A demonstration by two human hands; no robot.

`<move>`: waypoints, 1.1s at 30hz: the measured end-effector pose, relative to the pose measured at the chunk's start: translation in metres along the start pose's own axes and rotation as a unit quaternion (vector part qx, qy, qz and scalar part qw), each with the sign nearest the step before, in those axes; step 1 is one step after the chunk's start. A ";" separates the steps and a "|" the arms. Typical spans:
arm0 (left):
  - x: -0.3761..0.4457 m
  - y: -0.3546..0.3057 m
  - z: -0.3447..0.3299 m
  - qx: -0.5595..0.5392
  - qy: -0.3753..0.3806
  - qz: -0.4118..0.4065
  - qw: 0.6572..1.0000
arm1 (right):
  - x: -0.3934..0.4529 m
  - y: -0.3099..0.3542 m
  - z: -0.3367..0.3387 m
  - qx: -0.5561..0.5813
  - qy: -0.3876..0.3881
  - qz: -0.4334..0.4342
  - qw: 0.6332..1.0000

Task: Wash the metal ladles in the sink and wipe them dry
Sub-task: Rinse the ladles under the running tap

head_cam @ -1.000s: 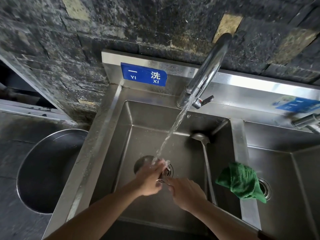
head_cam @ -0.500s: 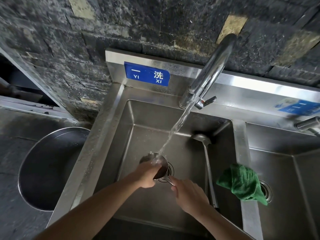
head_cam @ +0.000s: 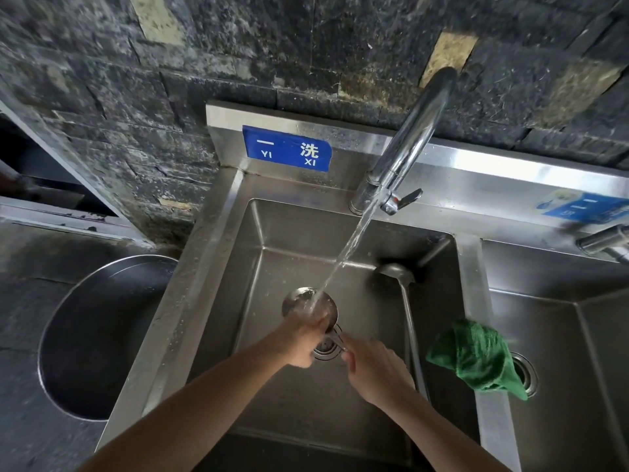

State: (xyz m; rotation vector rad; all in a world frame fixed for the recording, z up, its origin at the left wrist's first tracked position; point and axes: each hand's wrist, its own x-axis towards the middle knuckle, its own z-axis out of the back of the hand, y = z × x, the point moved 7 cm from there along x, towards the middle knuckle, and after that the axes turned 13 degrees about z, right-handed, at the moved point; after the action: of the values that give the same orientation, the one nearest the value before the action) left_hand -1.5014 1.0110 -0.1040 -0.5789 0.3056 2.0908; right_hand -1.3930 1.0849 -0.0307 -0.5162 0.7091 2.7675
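Two steel sinks point(head_cam: 218, 253), stone wall point(head_cam: 102, 80)

A single head-worn wide-angle view looks steeply down and forward, close above the left hand point(head_cam: 299, 338) and right hand point(head_cam: 374, 369). Beyond them rises the dark stone wall point(head_cam: 306, 46); its edges bend, probably from lens distortion.

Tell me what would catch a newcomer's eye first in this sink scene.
First, the stream of water slanting from the tall faucet into the bowl of a metal ladle, held over the drain by the left hand at the bowl and the right hand at the handle. Next, the bright green cloth draped on the divider between the basins, and the blue sign on the backsplash.
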 end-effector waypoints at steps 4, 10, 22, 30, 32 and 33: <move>0.002 0.010 -0.009 -0.007 -0.065 -0.017 0.998 | -0.005 -0.006 -0.002 0.004 0.012 -0.003 1.000; -0.011 0.029 0.006 0.053 -0.132 -0.044 0.989 | -0.021 -0.017 -0.008 -0.002 0.032 -0.022 0.999; -0.037 0.030 -0.009 -0.078 -0.177 0.011 0.981 | 0.007 -0.003 -0.056 0.167 0.048 -0.064 0.983; -0.037 0.024 -0.022 -0.141 -0.166 0.036 0.975 | 0.017 0.013 -0.065 0.217 0.025 -0.020 0.976; -0.031 0.027 -0.026 -0.153 -0.145 0.047 0.976 | 0.016 0.012 -0.069 0.208 0.018 -0.014 0.978; -0.028 0.028 -0.027 -0.164 -0.133 0.052 0.976 | 0.015 0.011 -0.071 0.205 0.016 -0.016 0.978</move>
State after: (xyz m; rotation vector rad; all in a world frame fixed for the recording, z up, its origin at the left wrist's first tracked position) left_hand -1.5040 0.9641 -0.1134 -0.4730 -0.1709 2.3062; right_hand -1.3907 1.0423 -0.0905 -0.4759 1.2280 2.4845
